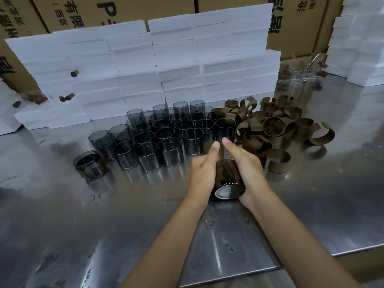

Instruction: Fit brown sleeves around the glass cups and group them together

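The left hand [202, 171] and right hand [247, 165] both wrap around a dark glass cup [227, 191] in a brown paper sleeve [229, 170].

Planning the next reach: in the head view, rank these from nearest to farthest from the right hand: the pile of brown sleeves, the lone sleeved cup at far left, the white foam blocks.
1. Pile of brown sleeves, just right of the right hand.
2. Lone sleeved cup, far left.
3. White foam blocks, at the back.

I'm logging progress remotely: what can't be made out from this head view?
- Held cup: left hand and right hand cover its sides, so how the brown sleeve sits is unclear.
- Far clear glasses: blurred, uncountable.
- Rear grouped cups: overlapping, so uncountable.
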